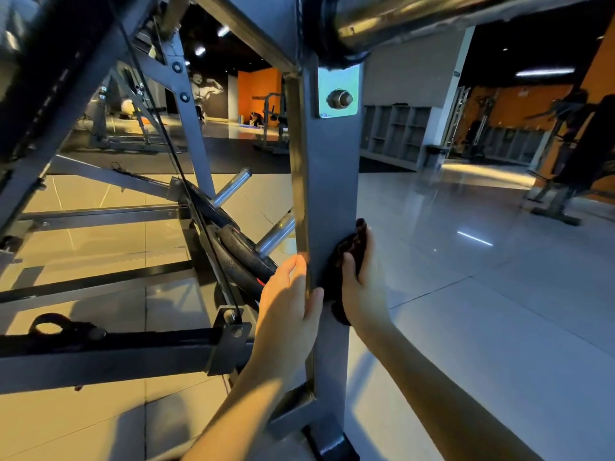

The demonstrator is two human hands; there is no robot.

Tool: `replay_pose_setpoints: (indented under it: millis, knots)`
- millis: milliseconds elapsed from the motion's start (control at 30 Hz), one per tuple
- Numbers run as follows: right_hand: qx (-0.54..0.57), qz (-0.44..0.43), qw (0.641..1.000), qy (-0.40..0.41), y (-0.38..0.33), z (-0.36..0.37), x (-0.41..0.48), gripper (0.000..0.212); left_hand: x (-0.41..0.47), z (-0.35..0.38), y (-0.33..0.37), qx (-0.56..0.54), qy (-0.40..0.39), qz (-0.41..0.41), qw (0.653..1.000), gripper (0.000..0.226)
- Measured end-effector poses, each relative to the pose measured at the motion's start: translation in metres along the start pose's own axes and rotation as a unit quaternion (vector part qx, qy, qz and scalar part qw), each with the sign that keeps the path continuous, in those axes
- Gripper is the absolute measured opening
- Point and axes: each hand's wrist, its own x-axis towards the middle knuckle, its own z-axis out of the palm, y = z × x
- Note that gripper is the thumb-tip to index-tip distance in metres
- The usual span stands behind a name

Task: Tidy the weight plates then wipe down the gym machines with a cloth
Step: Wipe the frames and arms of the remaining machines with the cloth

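Observation:
A grey steel upright post (329, 181) of a gym machine rises in front of me. My left hand (289, 301) grips the post's left edge, fingers behind it and thumb on its front face. My right hand (361, 284) holds a dark cloth (346, 257) and presses it against the post's front face and right edge. Two black weight plates (239, 257) sit on chrome pegs (276, 236) of the frame, left of the post and behind my left hand.
Grey frame bars (109, 354) and a black cable (186, 181) fill the left side. A chrome bar (416, 15) runs overhead at top right. Glossy tiled floor (482, 294) spreads to the right. Other machines (565, 168) and lockers (396, 134) stand far back.

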Motion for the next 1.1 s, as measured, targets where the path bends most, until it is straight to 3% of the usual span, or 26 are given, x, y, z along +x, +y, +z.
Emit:
replay_pose_setpoints:
  millis: [100, 167, 233, 333, 433, 567, 667, 1100]
  knots:
    - [0.006, -0.048, 0.999, 0.009, -0.035, -0.009, 0.036, 0.053, 0.006, -0.013, 0.024, 0.015, -0.015, 0.018, 1.0, 0.056]
    - [0.015, -0.059, 0.997, 0.041, -0.049, -0.003, 0.043, 0.053, 0.011, -0.022, 0.044, 0.029, 0.02, 0.052, 0.998, 0.067]
    - [0.019, -0.063, 0.997, 0.049, -0.041, 0.001, 0.033, 0.058, 0.013, -0.027, 0.059, 0.013, 0.052, 0.062, 0.997, 0.07]
    - [0.024, -0.03, 0.999, 0.01, -0.023, -0.001, 0.011, 0.058, 0.013, -0.027, 0.063, 0.0, 0.038, 0.046, 0.998, 0.074]
    - [0.034, -0.005, 0.999, -0.018, -0.017, -0.007, 0.008, 0.05, 0.01, -0.022, 0.058, -0.019, 0.035, 0.035, 0.999, 0.074]
    - [0.043, -0.026, 0.998, -0.039, -0.011, -0.012, 0.018, 0.047, 0.008, -0.012, 0.059, -0.025, 0.035, -0.042, 0.998, 0.066]
    - [0.058, -0.04, 0.996, -0.063, -0.015, -0.017, 0.028, 0.047, 0.008, -0.011, 0.067, 0.0, 0.066, -0.004, 0.998, 0.075]
    - [0.1, -0.105, 0.985, -0.092, -0.041, -0.023, 0.054, 0.054, 0.008, -0.009, 0.081, 0.077, 0.078, -0.023, 0.994, 0.076]
